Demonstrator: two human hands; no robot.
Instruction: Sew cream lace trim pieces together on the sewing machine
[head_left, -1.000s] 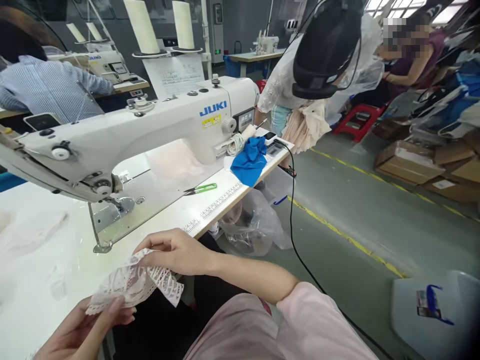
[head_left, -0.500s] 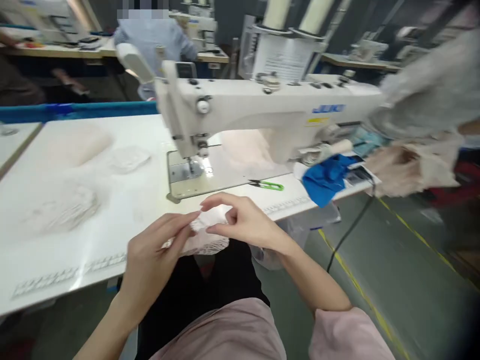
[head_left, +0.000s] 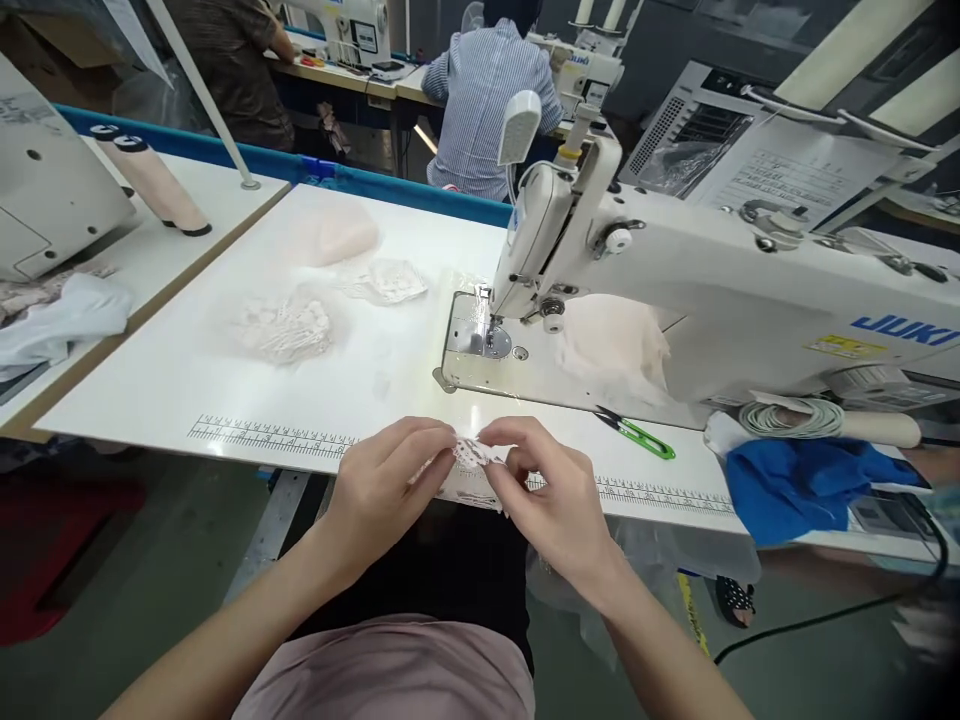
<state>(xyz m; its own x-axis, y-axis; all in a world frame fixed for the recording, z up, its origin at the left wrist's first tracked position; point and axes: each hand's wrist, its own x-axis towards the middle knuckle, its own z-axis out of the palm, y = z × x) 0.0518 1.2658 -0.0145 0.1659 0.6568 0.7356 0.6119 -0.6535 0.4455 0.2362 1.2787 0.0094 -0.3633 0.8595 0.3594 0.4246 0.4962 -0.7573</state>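
Note:
A small piece of white lace fabric [head_left: 471, 453] is stretched between my two hands at the table's front edge. My left hand [head_left: 394, 490] pinches its left end between thumb and fingers. On the other side, my right hand [head_left: 551, 495] grips the right end, thumb below and forefinger on top. Part of the lace hangs down below the fingers. Just beyond the hands is the white sewing machine [head_left: 570, 250], its needle and presser foot [head_left: 493, 335] over the metal plate. Green thread snips [head_left: 636, 432] lie to the right of my hands.
On the white table [head_left: 375, 395] lie a gathered lace piece [head_left: 289, 325], a flatter lace piece [head_left: 390, 281] and pale pink fabric [head_left: 345, 235]. More pale fabric [head_left: 615, 340] sits under the machine arm. A blue cloth [head_left: 802, 490] hangs over the right edge. A person [head_left: 487, 110] sits beyond.
The view has swung left, showing the neighbouring table. My right hand, its thumb and forefinger apart before, has closed on the lace. Both hands now hold it taut.

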